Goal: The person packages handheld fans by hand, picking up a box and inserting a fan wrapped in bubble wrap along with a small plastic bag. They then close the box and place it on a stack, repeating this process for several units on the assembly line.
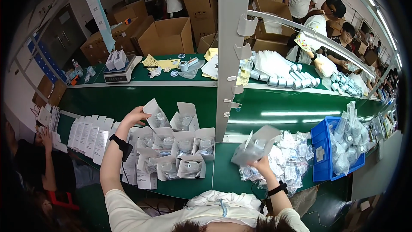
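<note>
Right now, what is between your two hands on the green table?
In the head view, open white boxes and an upright grey post lie between the left hand and right hand.

Two bare forearms rising from the lower edge, uncovered from wrist to above the elbow. Left hand [134, 116] ungloved; black strap around the left wrist carrying a flat black rectangular unit that sticks out to the side, thin dark cable trailing down from it. Right hand [260, 166] ungloved too; black band on the right wrist with a small squarish black face, like a watch. White short-sleeved top, loose and creased at the shoulders, with a thin pale blue cord or stitch line at the neck. Dark hair along the bottom edge. Rings or nail detail too small to tell.
</note>
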`<state>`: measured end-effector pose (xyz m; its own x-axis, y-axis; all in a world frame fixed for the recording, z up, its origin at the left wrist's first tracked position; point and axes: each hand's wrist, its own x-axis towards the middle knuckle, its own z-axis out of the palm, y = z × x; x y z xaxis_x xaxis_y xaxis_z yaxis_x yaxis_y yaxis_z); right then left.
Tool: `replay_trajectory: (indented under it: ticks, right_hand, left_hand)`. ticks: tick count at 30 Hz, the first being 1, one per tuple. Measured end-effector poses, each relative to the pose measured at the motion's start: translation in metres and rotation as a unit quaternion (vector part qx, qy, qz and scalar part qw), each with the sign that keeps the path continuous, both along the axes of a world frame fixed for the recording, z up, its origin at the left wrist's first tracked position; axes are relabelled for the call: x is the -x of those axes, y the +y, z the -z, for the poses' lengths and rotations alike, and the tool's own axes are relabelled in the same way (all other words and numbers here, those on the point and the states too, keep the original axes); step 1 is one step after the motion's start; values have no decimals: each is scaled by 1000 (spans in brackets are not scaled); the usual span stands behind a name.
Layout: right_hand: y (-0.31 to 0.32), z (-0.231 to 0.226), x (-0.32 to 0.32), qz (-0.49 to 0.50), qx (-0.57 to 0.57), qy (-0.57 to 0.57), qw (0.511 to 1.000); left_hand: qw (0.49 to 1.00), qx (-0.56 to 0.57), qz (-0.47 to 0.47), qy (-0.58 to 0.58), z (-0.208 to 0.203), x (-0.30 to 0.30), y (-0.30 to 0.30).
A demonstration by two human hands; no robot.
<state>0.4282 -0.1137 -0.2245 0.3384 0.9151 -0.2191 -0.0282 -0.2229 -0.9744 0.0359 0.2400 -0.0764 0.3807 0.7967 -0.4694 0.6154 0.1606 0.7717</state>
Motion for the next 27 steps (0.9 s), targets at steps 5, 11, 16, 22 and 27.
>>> replay_trajectory:
  ticks: [5, 11, 16, 22, 27]
  right_hand:
    - [91, -2, -37, 184, -116, -62, 974]
    - [153, -7, -31, 185, -111, -113, 970]
    - [179, -8, -19, 191, -124, -106, 968]
    - [210, 14, -23, 212, -142, -120, 959]
    - [225, 68, -37, 191, -200, -359, 891]
  left_hand:
    - [1000, -12, -14, -5, 35, 12, 15]
    - [1000, 19, -14, 10, 41, 14, 11]
    - [999, 0, -35, 25, 34, 1, 2]
    - [999, -19, -30, 24, 49, 8, 4]
    - [999, 14, -22, 39, 49, 3, 2]
